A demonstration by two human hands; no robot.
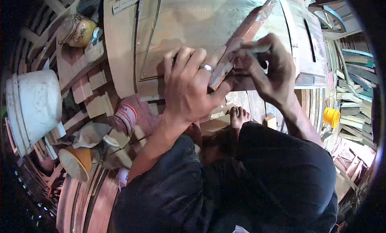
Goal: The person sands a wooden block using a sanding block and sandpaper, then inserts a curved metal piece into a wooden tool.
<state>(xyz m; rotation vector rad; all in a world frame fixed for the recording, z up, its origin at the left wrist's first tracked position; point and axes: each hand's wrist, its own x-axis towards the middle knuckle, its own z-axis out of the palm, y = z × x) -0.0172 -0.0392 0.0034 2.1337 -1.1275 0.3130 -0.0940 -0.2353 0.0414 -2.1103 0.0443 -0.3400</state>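
Note:
A narrow reddish-brown wooden strip [250, 26] with worn, pale patches lies slantwise over the wooden workbench [181, 24], its near end toward me. My left hand [189, 82], wearing a ring, grips the near end between thumb and index finger, the other fingers curled on the bench top. Over the middle of the strip, my right hand [273, 68] is closed in a pinch. Its fingertips are smeared by motion, and a dark, thin piece seems to sit between them; what it is I cannot make out.
On the left stand a large white bucket [40, 108], a yellowish jar [82, 32] and an orange container [76, 162] among wood offcuts. A small yellow bucket [331, 117] and stacked boards [360, 80] are at the right. A bare foot [240, 116] shows below the bench.

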